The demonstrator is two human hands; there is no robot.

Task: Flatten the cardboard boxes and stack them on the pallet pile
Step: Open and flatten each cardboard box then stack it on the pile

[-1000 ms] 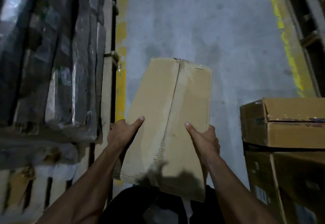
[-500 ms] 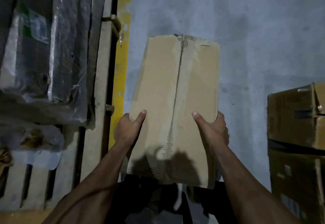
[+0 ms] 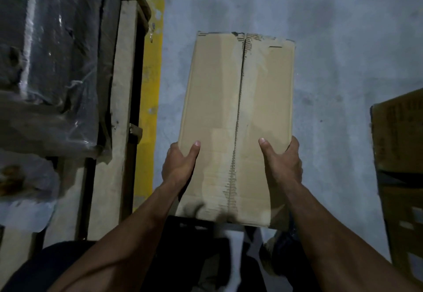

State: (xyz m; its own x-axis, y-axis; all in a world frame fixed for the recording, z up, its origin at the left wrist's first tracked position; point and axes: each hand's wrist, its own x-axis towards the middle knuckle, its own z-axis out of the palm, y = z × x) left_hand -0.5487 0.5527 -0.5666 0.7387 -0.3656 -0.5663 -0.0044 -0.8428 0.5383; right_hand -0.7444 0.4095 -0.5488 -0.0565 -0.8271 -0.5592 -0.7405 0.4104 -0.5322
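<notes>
While the person stands over the grey concrete floor (image 3: 332, 39), a plain cardboard box (image 3: 238, 99) is held out in front of them at about waist height, its long side pointing away from the body. It is clear of the floor and carried by both hands near its near end. The left hand (image 3: 178, 165) grips the left edge, thumb lying on the top face and pointing away; its fingers are curled under the box and hidden. The right hand (image 3: 283, 163) grips the right edge the same way, thumb on top, fingers wrapped round the side and out of sight beneath. A seam runs down the middle of the top face, its flaps closed, with torn, ragged paper along it near both ends. The box looks whole, not flattened.

To the left, a yellow line (image 3: 151, 99) is painted on the floor, and beside it sits a wooden pallet (image 3: 121, 117) loaded with goods wrapped in clear plastic film (image 3: 50, 67). At the right edge stands a stack of brown boxes (image 3: 400, 154), well apart from the held one.
</notes>
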